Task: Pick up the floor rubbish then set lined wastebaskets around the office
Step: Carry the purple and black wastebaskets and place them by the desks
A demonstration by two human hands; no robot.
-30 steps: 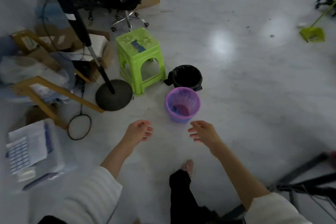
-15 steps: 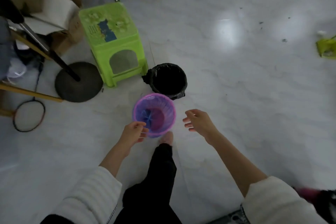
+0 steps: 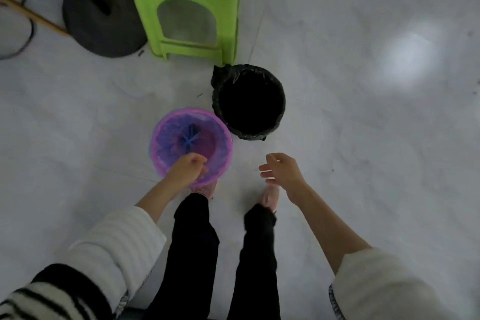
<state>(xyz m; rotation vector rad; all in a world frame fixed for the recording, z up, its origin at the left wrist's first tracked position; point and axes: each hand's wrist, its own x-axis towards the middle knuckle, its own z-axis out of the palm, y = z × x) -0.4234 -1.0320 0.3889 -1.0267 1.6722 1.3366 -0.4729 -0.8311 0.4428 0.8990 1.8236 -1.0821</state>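
Sleeves: my 2 white ribbed knit sleeves (image 3: 114,247) are pushed up above the forearms.
Left hem: at 7 o'clock, black-and-white striped fabric (image 3: 33,299) with a black band.
Trousers: black trousers (image 3: 192,254) with loose cuffs.
Feet: 2 pale pink slippers (image 3: 270,196), blurred.
Hands: my left hand (image 3: 185,170) and right hand (image 3: 281,169) wear nothing.

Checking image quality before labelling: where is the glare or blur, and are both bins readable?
Head view: a ceiling-light glare patch whitens the floor at right; the edges smear and bend with wide-angle blur; the purple wastebasket is soft, and the black-lined wastebasket shows no interior detail.
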